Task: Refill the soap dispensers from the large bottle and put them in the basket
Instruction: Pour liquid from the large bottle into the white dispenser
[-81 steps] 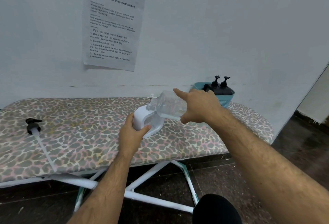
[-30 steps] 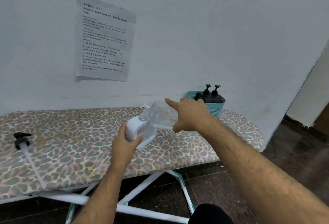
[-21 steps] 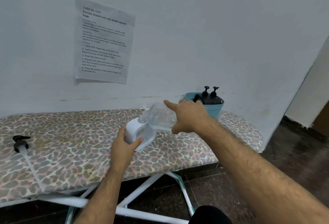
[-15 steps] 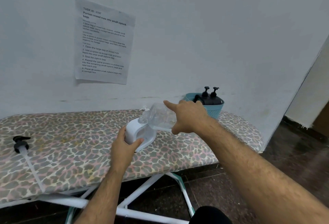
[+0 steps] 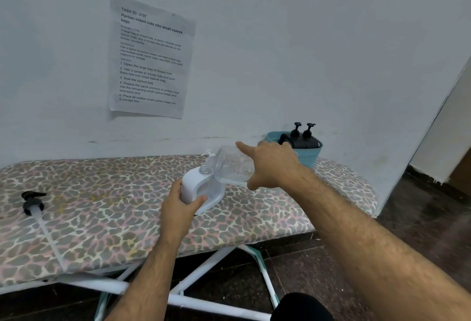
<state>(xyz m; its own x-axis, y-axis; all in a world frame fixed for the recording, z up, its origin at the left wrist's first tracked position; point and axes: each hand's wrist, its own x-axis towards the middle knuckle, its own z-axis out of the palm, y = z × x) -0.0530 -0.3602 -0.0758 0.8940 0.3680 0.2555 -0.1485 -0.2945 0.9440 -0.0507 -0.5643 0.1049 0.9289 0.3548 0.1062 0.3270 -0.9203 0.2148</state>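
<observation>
A white soap dispenser [image 5: 196, 188] stands on the leopard-print ironing board [image 5: 102, 208]. My left hand [image 5: 179, 208] grips its near side. My right hand [image 5: 270, 165] holds the large clear bottle [image 5: 229, 162] tipped on its side, its mouth over the dispenser's top opening and the index finger stretched along the bottle. A teal basket [image 5: 309, 157] at the board's far right holds two black pump dispensers [image 5: 302, 137].
A loose black pump head with a long clear tube [image 5: 33, 202] lies on the board's left end. A small white pump part [image 5: 207, 153] lies behind the dispenser. A printed sheet [image 5: 150, 55] hangs on the wall. The board's white legs [image 5: 204, 267] cross below.
Both hands keep their grips and the bottle stays tipped over the dispenser. Only the camera shifted, so the scene sits slightly lower and to the left than at first.
</observation>
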